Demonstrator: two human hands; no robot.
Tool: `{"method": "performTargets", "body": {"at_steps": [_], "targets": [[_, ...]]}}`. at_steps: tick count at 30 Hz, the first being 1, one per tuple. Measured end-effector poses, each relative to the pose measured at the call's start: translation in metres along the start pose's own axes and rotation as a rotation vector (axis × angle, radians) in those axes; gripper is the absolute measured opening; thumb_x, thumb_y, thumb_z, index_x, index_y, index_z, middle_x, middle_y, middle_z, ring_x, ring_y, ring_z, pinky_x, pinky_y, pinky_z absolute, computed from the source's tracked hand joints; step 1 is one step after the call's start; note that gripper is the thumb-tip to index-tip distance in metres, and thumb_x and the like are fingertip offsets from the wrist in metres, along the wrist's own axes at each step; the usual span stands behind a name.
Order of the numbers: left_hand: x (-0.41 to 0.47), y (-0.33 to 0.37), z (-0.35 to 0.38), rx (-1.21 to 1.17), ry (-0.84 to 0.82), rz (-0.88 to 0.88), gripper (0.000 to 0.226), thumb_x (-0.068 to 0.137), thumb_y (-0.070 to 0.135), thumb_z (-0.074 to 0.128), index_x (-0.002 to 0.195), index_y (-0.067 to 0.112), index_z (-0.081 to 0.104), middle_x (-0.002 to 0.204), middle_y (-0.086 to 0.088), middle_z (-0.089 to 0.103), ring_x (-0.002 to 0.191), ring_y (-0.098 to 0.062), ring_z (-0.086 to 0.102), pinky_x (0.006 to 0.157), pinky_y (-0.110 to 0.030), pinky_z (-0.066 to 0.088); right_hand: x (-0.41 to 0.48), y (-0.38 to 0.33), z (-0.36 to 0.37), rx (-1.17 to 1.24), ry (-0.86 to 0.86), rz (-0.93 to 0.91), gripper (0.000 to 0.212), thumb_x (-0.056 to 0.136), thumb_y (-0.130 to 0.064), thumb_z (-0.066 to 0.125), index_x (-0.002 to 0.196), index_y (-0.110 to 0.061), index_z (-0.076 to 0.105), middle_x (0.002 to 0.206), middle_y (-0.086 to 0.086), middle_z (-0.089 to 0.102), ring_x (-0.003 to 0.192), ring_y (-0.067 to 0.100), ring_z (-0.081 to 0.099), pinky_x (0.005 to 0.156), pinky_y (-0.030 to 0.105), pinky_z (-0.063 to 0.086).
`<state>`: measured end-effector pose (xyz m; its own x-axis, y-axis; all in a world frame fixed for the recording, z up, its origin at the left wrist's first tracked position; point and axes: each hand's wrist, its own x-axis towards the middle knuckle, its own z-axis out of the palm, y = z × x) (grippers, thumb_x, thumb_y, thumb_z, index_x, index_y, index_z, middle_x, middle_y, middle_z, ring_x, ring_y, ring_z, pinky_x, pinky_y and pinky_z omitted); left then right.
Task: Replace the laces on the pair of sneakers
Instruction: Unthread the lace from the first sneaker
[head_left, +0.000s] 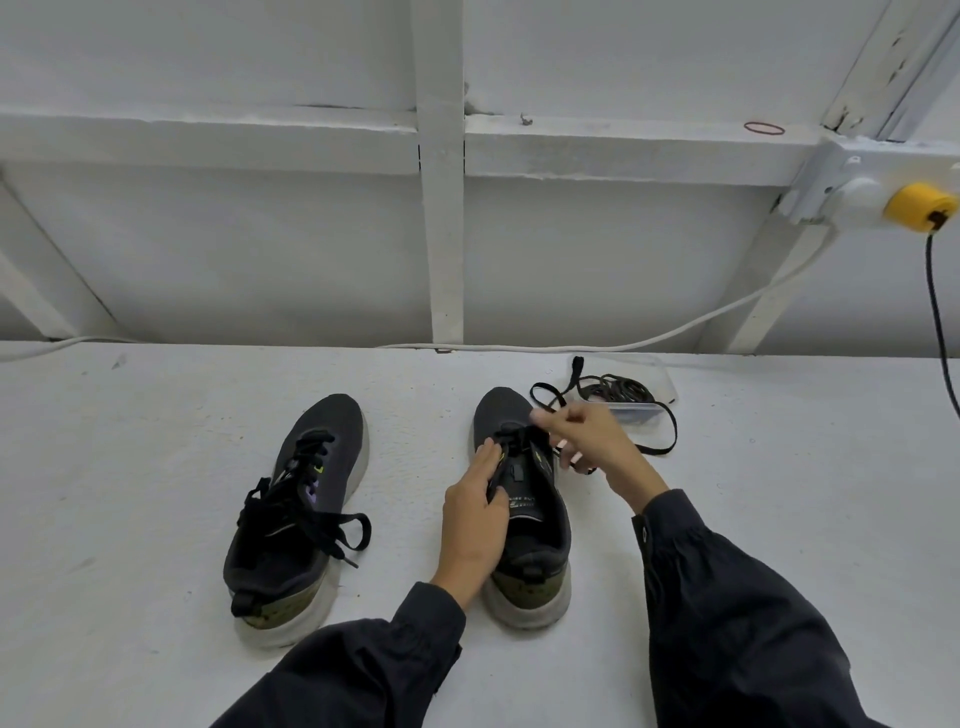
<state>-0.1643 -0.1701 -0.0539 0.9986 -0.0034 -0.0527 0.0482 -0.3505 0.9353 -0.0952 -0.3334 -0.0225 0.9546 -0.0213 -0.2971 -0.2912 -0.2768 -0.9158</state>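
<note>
As I watch through the head view, the left hand (475, 519) grips the right sneaker (535, 551) at its tongue, fingers (485, 454) curled over the lacing edge. The right hand (592, 441) hovers above the toe end, its fingers (545, 418) pinching a black lace (519, 434) just off the lowest eyelets. This dark grey, white-soled sneaker stands on the table (156, 467), toe pointing away. The left sneaker (332, 441) sits beside it, apart, laced loosely.
</note>
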Motion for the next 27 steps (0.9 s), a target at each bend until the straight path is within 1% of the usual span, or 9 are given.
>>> {"method": "performTargets", "body": {"at_steps": [3,6,9,12,15,17,21,24,27], "targets": [[0.000,-0.001,0.000,-0.005,0.011,-0.003,0.057,0.092,-0.009,0.045,0.145,0.013,0.044,0.152,0.003,0.041,0.141,-0.012,0.035,0.118,-0.026,0.026,-0.006,0.007,0.006,-0.039,-0.069,-0.034,0.029,0.083,-0.027,0.077,0.079,-0.004,0.060,0.062,0.005,0.060,0.045,0.015,0.053,0.039,0.020,0.033],[0.001,-0.001,0.001,-0.011,0.010,0.007,0.057,0.092,-0.009,0.046,0.145,0.014,0.044,0.151,0.003,0.041,0.141,-0.013,0.036,0.118,-0.028,0.027,-0.007,0.008,0.013,-0.011,-0.011,-0.074,0.022,0.094,-0.015,0.064,0.091,0.007,0.060,0.067,0.012,0.057,0.047,0.018,0.052,0.041,0.022,0.039],[0.001,-0.001,-0.001,-0.021,0.010,0.026,0.056,0.091,-0.008,0.049,0.143,0.013,0.046,0.149,0.001,0.044,0.138,-0.013,0.040,0.116,-0.024,0.030,-0.007,0.010,0.021,-0.065,0.047,-0.089,0.019,0.099,-0.014,0.054,0.085,-0.001,0.053,0.062,0.013,0.051,0.050,0.020,0.049,0.043,0.025,0.040],[0.000,0.002,-0.005,0.021,0.106,0.156,0.050,0.087,0.001,0.059,0.134,0.015,0.057,0.133,0.005,0.060,0.120,-0.004,0.054,0.102,-0.008,0.037,-0.008,0.014,0.024,-0.065,0.065,-0.105,0.019,0.100,-0.014,0.052,0.084,-0.004,0.050,0.063,0.010,0.049,0.052,0.019,0.047,0.047,0.026,0.038],[0.006,0.013,-0.009,0.081,0.175,0.349,0.031,0.085,0.010,0.062,0.112,0.021,0.072,0.109,0.011,0.070,0.101,-0.001,0.062,0.091,-0.012,0.047,-0.008,0.018,0.023,-0.003,0.057,-0.123,0.016,0.099,-0.012,0.053,0.085,-0.003,0.051,0.062,0.008,0.049,0.051,0.016,0.047,0.046,0.022,0.037],[0.019,0.024,-0.013,0.167,0.108,0.320,0.023,0.084,0.012,0.063,0.099,0.024,0.076,0.099,0.010,0.073,0.092,-0.003,0.065,0.088,-0.019,0.051,-0.007,0.021,0.023,0.018,0.052,-0.133,0.015,0.099,-0.010,0.053,0.086,-0.003,0.051,0.061,0.007,0.050,0.049,0.013,0.047,0.044,0.020,0.037],[0.052,0.041,-0.018,0.544,-0.116,0.193,0.018,0.080,0.026,0.067,0.096,0.026,0.078,0.093,0.006,0.075,0.092,-0.014,0.067,0.086,-0.027,0.050,-0.004,0.026,0.026,0.020,0.065,-0.125,0.016,0.100,-0.010,0.050,0.085,-0.005,0.048,0.068,0.006,0.047,0.054,0.013,0.044,0.048,0.020,0.035],[0.064,0.046,-0.014,0.639,-0.154,0.179,0.009,0.081,0.026,0.069,0.087,0.023,0.075,0.089,0.001,0.073,0.091,-0.020,0.066,0.081,-0.031,0.052,-0.003,0.029,0.029,-0.005,0.094,-0.140,0.025,0.100,-0.012,0.050,0.076,-0.013,0.044,0.068,0.001,0.046,0.062,0.014,0.041,0.059,0.028,0.033],[0.066,0.045,-0.008,0.695,-0.147,0.202,0.008,0.083,0.022,0.066,0.086,0.022,0.073,0.092,0.000,0.071,0.093,-0.023,0.063,0.078,-0.032,0.049,-0.005,0.034,0.027,0.087,0.112,-0.166,0.022,0.098,-0.013,0.055,0.080,-0.001,0.049,0.065,0.003,0.047,0.057,0.014,0.043,0.050,0.021,0.036]]}}
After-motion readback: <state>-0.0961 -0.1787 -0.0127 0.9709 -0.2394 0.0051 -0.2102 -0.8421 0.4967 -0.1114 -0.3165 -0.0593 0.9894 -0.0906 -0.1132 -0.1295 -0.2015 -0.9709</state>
